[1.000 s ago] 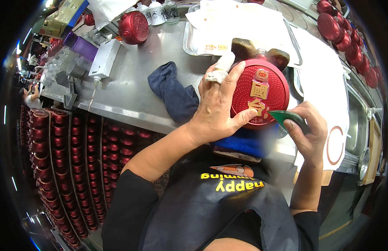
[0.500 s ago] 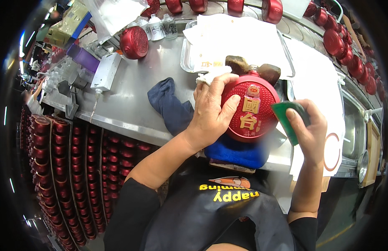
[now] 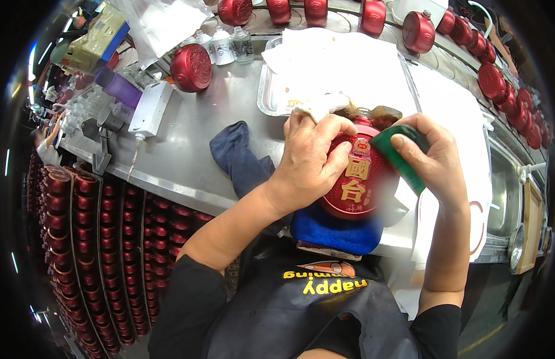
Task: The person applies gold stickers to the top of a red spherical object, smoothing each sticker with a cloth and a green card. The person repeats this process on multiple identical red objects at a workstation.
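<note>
Left hand [image 3: 310,164] is wrapped over the upper left of a round red flask-shaped bottle [image 3: 355,179], fingers curled across its face, gripping it. The bottle sits near the bench's near edge, resting on a blue cloth [image 3: 334,230], neck pointing far toward the metal tray [image 3: 267,90]. Right hand [image 3: 430,158] is closed on a green scrubbing pad [image 3: 397,157], pressed against the bottle's right shoulder.

Risks as I read them:
- The bottle is round and looks glossy, held by one hand only. Side pressure from the pad could roll or twist it out of the grip. It's close to the near edge, so a slip likely goes off the bench.
- The blue cloth overhangs the edge a bit; if it slides, the bottle's support goes with it.
- The pad is working just beside the gold label; straying onto it could scuff the print.
- Brown neck wrapping [image 3: 373,113] sits right by the left fingertips and a white rag [image 3: 316,106]; snagging or wetting it looks possible.
- Dark blue cloth [image 3: 238,158] lies just left of the left wrist, could drag along with arm motion.
- Racks of red bottles [image 3: 92,239] stand below the edge on the near left; anything dropped lands among them.
</note>
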Tool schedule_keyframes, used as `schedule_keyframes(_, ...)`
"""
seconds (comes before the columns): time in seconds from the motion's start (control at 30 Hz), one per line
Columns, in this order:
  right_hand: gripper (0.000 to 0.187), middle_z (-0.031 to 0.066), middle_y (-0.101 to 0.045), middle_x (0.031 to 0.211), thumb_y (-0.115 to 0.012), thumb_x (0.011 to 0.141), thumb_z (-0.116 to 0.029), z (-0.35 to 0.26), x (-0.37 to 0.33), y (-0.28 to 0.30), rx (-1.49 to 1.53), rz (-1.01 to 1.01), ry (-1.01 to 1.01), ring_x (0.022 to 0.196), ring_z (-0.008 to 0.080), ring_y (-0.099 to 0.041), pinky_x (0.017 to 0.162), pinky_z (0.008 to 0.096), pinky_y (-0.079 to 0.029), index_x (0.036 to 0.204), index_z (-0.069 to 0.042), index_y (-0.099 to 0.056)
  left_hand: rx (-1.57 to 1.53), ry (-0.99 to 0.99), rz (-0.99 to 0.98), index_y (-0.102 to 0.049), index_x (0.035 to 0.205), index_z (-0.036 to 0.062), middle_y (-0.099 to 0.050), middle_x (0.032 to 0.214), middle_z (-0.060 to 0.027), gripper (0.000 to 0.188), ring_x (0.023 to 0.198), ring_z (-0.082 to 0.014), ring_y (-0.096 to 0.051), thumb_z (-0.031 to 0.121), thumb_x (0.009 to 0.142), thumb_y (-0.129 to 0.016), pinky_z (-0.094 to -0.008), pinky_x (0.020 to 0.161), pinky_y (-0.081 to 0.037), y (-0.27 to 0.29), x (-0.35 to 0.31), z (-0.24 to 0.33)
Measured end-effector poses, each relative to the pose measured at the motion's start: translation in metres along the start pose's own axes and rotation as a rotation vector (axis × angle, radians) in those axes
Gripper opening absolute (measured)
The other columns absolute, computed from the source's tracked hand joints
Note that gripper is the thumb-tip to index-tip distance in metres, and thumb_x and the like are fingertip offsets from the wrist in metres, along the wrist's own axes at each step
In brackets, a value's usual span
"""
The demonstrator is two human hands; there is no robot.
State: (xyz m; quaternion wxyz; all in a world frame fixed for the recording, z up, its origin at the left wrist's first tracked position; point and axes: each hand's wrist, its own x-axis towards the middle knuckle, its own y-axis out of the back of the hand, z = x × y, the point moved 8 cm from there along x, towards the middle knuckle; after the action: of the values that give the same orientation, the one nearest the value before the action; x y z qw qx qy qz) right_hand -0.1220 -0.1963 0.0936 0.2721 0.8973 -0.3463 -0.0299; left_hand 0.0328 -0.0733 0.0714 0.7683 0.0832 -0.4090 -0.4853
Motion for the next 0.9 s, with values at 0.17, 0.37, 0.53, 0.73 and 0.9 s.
schedule_keyframes(0.17, 0.024, 0.0025, -0.069, 0.088, -0.073, 0.095, -0.021, 0.003, 0.008, 0.003, 0.018, -0.052, -0.064, 0.081, 0.0095, -0.063, 0.074, 0.0246, -0.053, 0.105, 0.0, -0.069, 0.039, -0.043, -0.013, -0.067, 0.11, 0.0091, -0.061, 0.105, -0.0149, 0.023, 0.106, -0.0335, -0.048, 0.011, 0.087, -0.066, -0.0468, 0.099, -0.034, 0.0, 0.006, -0.001)
schedule_keyframes(0.37, 0.025, 0.0021, -0.07, 0.09, -0.075, 0.095, -0.022, 0.008, 0.009, -0.001, 0.149, -0.123, -0.024, 0.081, 0.0077, -0.064, 0.073, 0.0238, -0.053, 0.107, 0.0, -0.069, 0.001, -0.079, -0.036, -0.066, 0.11, 0.0091, -0.06, 0.101, -0.0167, 0.024, 0.108, -0.035, -0.048, 0.012, 0.086, -0.066, -0.0483, 0.101, -0.033, -0.003, 0.012, 0.002)
schedule_keyframes(0.53, 0.026, 0.0019, -0.07, 0.086, -0.075, 0.094, -0.023, 0.015, 0.005, 0.009, 0.118, -0.054, -0.03, 0.08, 0.0085, -0.064, 0.072, 0.0244, -0.053, 0.105, 0.0, -0.069, 0.142, -0.136, -0.11, -0.066, 0.107, 0.0093, -0.061, 0.098, -0.0168, 0.022, 0.109, -0.0371, -0.049, 0.015, 0.086, -0.067, -0.0506, 0.104, -0.032, -0.012, 0.018, 0.009)
schedule_keyframes(0.73, 0.024, 0.0013, -0.069, 0.085, -0.075, 0.094, -0.02, 0.012, -0.004, 0.008, 0.148, -0.008, 0.015, 0.079, 0.0077, -0.063, 0.07, 0.0241, -0.052, 0.105, 0.0, -0.069, 0.289, -0.258, -0.106, -0.065, 0.103, 0.0091, -0.061, 0.097, -0.0169, 0.018, 0.108, -0.0365, -0.051, 0.017, 0.087, -0.068, -0.0509, 0.104, -0.031, -0.011, 0.025, 0.015)
schedule_keyframes(0.9, 0.024, 0.0009, -0.068, 0.091, -0.074, 0.097, -0.02, 0.009, -0.003, 0.0, 0.073, -0.055, 0.054, 0.081, 0.0073, -0.063, 0.073, 0.0226, -0.052, 0.108, -0.001, -0.067, 0.196, -0.225, -0.14, -0.066, 0.101, 0.0092, -0.061, 0.097, -0.0162, 0.019, 0.108, -0.0365, -0.051, 0.02, 0.087, -0.069, -0.0509, 0.105, -0.031, -0.01, 0.025, 0.012)
